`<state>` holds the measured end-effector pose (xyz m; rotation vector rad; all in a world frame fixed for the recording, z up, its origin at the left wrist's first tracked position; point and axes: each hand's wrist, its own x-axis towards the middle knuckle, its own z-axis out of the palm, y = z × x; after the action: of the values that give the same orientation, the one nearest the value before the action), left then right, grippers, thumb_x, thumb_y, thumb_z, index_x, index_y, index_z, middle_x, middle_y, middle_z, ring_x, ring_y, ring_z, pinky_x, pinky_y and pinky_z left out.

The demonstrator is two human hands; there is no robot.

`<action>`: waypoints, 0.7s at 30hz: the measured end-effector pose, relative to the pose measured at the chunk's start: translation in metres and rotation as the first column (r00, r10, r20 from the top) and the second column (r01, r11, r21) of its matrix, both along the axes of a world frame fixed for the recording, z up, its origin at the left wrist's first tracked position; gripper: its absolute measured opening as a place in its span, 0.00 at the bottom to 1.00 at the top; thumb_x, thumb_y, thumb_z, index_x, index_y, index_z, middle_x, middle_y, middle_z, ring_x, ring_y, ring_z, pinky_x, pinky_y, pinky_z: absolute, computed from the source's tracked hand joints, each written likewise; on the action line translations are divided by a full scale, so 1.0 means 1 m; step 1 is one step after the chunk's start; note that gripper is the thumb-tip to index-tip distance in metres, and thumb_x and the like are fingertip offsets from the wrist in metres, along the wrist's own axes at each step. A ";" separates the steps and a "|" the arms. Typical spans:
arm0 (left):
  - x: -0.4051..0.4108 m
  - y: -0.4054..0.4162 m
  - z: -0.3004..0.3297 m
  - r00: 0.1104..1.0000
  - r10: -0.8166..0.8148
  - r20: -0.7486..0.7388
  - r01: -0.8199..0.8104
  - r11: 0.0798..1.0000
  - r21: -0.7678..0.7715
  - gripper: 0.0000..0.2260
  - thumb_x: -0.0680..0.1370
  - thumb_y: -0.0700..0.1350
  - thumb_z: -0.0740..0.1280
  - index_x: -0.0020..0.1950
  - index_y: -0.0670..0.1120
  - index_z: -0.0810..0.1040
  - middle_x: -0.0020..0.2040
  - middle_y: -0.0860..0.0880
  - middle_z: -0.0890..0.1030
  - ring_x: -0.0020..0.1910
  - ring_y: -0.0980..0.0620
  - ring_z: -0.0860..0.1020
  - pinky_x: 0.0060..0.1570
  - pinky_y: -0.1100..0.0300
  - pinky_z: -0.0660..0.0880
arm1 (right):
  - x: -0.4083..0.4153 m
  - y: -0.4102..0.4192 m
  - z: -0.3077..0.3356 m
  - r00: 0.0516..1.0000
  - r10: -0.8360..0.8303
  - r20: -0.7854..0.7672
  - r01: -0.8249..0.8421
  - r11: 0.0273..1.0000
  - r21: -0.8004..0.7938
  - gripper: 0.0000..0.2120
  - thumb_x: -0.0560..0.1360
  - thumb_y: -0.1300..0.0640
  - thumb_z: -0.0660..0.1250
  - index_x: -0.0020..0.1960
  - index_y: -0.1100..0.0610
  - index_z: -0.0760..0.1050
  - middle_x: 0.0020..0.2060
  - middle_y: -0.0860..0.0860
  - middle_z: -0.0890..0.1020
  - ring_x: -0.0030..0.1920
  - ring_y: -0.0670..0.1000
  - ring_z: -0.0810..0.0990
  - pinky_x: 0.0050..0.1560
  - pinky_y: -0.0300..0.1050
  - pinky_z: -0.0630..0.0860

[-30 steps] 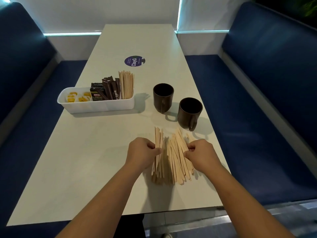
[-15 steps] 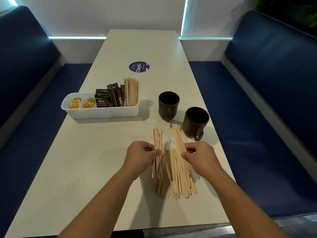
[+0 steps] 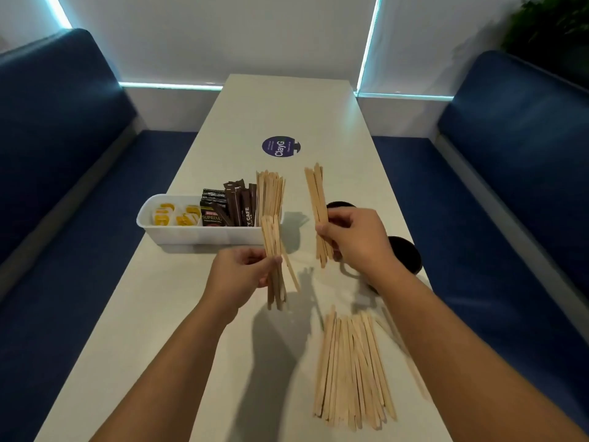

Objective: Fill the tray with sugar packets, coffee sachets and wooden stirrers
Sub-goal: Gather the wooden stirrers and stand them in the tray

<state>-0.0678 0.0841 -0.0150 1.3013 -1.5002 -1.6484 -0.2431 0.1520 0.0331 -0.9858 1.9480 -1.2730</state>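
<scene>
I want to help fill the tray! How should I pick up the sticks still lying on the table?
Grab the loose wooden stirrers across their middle, coming down from above. They lie flat, side by side, fanned wider at the near ends, so a pinch across the middle probably gathers the most. Both hands grip their bundles mid-length too.

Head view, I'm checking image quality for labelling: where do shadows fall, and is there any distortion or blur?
Head view: the hands and forearms cast dark shadows on the white table toward the camera; the white plastic tray shadows its right; wide-angle bending curves the blue benches; fine sticker print is too soft to read.
</scene>
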 end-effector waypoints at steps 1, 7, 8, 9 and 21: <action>0.002 -0.007 0.003 1.000 0.005 -0.020 -0.005 1.000 -0.004 0.03 0.75 0.40 0.72 0.47 0.42 0.84 0.40 0.46 0.86 0.35 0.54 0.83 0.36 0.63 0.78 | 0.000 -0.020 0.004 1.000 -0.010 0.013 0.010 1.000 -0.028 0.08 0.75 0.61 0.69 0.53 0.54 0.83 0.41 0.49 0.85 0.39 0.47 0.83 0.45 0.45 0.80; 0.014 -0.039 0.013 0.998 0.015 -0.069 -0.016 1.000 -0.011 0.04 0.76 0.40 0.70 0.50 0.44 0.83 0.44 0.49 0.86 0.42 0.54 0.85 0.38 0.64 0.79 | 0.004 -0.119 -0.008 0.985 -0.060 0.163 0.073 0.994 -0.078 0.07 0.75 0.64 0.69 0.52 0.58 0.82 0.45 0.53 0.85 0.46 0.52 0.85 0.54 0.51 0.81; 0.016 -0.043 0.012 0.997 0.028 -0.065 -0.029 1.000 -0.012 0.05 0.76 0.40 0.71 0.50 0.44 0.83 0.44 0.49 0.86 0.42 0.54 0.84 0.38 0.64 0.79 | 0.006 -0.127 -0.015 0.985 -0.063 0.161 0.073 0.995 -0.062 0.08 0.75 0.64 0.69 0.52 0.58 0.82 0.46 0.53 0.85 0.47 0.53 0.84 0.54 0.52 0.81; 0.018 -0.048 0.012 0.997 0.039 -0.060 -0.040 0.999 -0.014 0.05 0.75 0.40 0.71 0.51 0.43 0.83 0.45 0.49 0.86 0.42 0.54 0.84 0.38 0.64 0.79 | 0.007 -0.135 -0.022 0.986 -0.065 0.151 0.073 0.996 -0.046 0.08 0.75 0.64 0.69 0.52 0.58 0.82 0.46 0.53 0.85 0.47 0.53 0.84 0.54 0.52 0.81; 0.032 -0.077 0.008 0.995 0.062 -0.083 -0.063 0.998 -0.006 0.05 0.75 0.40 0.72 0.50 0.42 0.83 0.45 0.48 0.86 0.45 0.51 0.84 0.39 0.63 0.80 | 0.029 -0.150 -0.053 0.980 0.003 -0.199 0.014 0.996 0.083 0.08 0.74 0.62 0.69 0.52 0.59 0.83 0.43 0.54 0.84 0.44 0.53 0.82 0.47 0.45 0.79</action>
<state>-0.0357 0.0074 -0.0067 1.2470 -1.4028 -1.6343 -0.2143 0.0017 -0.0198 -1.1017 2.1384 -1.1218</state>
